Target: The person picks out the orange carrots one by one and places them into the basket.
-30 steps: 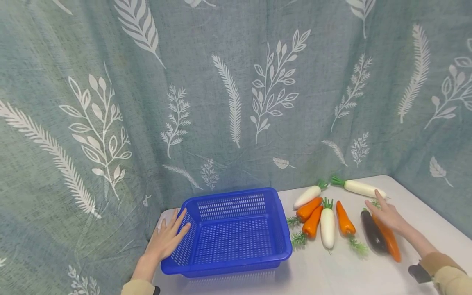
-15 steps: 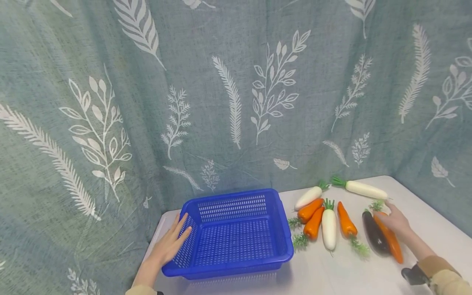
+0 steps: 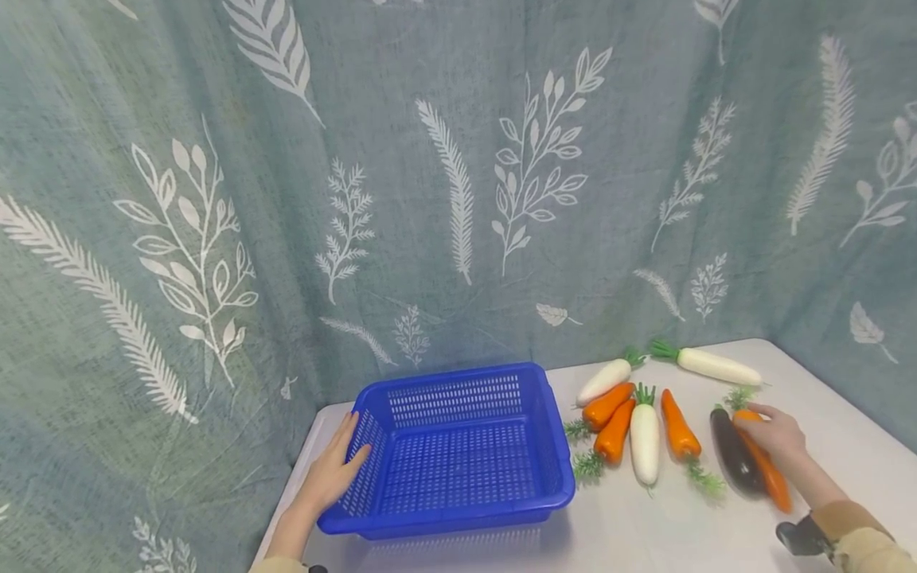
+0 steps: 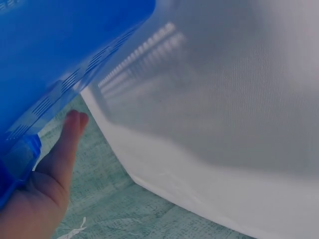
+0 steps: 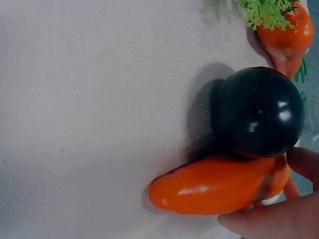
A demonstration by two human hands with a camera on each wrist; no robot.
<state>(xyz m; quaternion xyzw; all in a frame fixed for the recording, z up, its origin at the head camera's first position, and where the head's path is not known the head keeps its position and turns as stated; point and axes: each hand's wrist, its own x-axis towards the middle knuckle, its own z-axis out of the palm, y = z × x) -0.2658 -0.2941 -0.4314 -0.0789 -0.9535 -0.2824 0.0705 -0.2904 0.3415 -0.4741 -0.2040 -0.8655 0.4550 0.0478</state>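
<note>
At the lower left of the frame, we rest our left hand [image 3: 324, 479], fingers extended, on the left rim of a blue basket [image 3: 458, 521] on the white counter [image 3: 609, 533]. At the lower right, our right hand [image 3: 775, 438] grips the upper part of an orange carrot [image 3: 777, 484], which lies against a dark eggplant [image 3: 735, 455]. Between basket and eggplant, right of centre, we see three more carrots [image 3: 612, 434] and two white radishes [image 3: 645, 446]. Farther back lies another radish [image 3: 719, 366], before a green leaf-patterned curtain [image 3: 423, 263].
</note>
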